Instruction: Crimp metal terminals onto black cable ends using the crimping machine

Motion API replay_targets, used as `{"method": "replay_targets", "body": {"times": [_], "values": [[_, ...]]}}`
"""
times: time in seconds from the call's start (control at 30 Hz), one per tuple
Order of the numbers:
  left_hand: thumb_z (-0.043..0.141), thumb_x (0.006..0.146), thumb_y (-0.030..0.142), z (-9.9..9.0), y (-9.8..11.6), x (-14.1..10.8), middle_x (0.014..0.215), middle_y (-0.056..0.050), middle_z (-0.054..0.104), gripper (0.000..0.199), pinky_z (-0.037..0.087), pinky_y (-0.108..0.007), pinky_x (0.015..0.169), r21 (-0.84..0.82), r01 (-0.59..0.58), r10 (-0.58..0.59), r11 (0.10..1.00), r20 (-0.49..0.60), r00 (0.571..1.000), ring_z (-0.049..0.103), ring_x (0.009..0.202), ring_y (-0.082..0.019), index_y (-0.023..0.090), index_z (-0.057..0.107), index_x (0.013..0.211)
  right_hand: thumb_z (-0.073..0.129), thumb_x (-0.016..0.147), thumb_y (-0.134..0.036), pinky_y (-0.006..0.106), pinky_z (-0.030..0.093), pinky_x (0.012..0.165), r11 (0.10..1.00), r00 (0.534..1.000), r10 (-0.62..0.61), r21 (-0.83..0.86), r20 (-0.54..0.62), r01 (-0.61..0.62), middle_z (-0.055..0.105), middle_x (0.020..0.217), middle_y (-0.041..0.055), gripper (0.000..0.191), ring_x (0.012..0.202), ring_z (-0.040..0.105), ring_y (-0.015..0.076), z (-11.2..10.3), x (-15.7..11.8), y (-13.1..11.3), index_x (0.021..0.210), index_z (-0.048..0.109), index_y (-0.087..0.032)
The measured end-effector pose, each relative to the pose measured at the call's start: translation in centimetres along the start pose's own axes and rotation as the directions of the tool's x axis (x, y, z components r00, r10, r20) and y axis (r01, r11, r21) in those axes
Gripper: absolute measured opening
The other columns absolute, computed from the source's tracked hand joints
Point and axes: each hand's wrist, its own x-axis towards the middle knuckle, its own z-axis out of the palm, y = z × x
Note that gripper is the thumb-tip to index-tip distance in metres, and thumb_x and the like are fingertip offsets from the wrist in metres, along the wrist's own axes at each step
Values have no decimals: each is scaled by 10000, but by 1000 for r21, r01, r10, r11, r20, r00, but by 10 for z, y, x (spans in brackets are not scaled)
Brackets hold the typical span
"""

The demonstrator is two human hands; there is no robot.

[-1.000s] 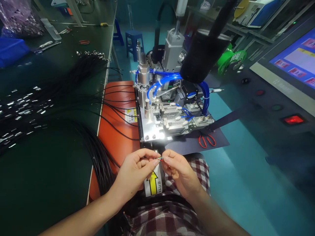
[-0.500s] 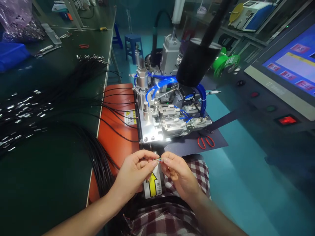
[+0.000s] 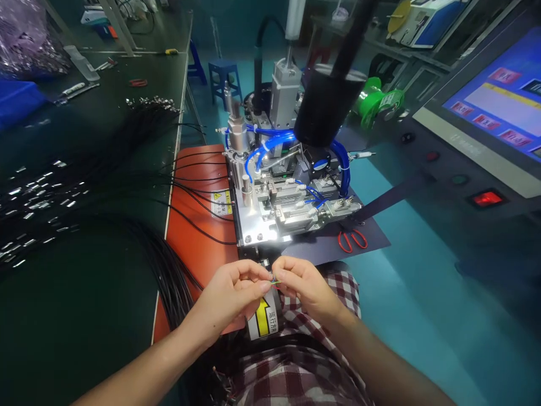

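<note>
Thin coloured wires (image 3: 275,282), green, red and blue among them, show between my fingertips in front of the machine. My left hand (image 3: 232,290) is closed in a pinch at their left end. From the right, my right hand (image 3: 307,285) pinches at the same wires, its fingers curled and nearly touching the left fingertips. Whatever the wires run into is hidden inside my left hand. Just below my fingers is a white label with a yellow arrow (image 3: 262,322).
A metal machine (image 3: 291,217) with blue air tubes stands ahead. Black cables (image 3: 171,287) lie over the dark table and orange mat (image 3: 198,225). Red-handled scissors (image 3: 353,241) lie on a grey sheet (image 3: 313,252). A touch screen panel (image 3: 477,146) stands at right, a black lamp (image 3: 323,107) overhead.
My right fingers have shifted slightly left and rearranged over the wires. The green and red wires now stand apart more visibly. My left hand keeps its pinch; the view has shifted slightly.
</note>
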Motion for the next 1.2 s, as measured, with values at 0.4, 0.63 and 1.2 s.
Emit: {"method": "replay_targets", "body": {"times": [0.4, 0.63, 1.2], "values": [[616, 764, 353, 8, 2, 1, 370, 96, 374, 191, 189, -140, 328, -8, 32, -33, 999, -144, 989, 230, 336, -30, 171, 560, 751, 570, 828, -359, 216, 275, 457, 983, 999, -35, -180, -37, 27, 430, 568, -53, 223, 490, 352, 81, 1, 0, -8, 732, 548, -159], [623, 769, 368, 9, -3, 0, 384, 92, 360, 189, 184, -132, 324, -22, 12, -16, 1000, -199, 980, 237, 349, -38, 187, 569, 773, 621, 774, -261, 224, 320, 505, 974, 973, -74, -225, -220, 23, 468, 591, -40, 154, 535, 383, 89, 23, -15, 3, 689, 557, -149], [597, 789, 382, 10, -5, -1, 401, 98, 304, 181, 153, -143, 328, -26, 31, -36, 999, -197, 980, 181, 377, -48, 207, 554, 792, 631, 753, -281, 215, 318, 481, 984, 951, -111, -166, -290, 65, 480, 590, -44, 152, 515, 378, 82, 22, -8, -2, 694, 562, -159]]}}
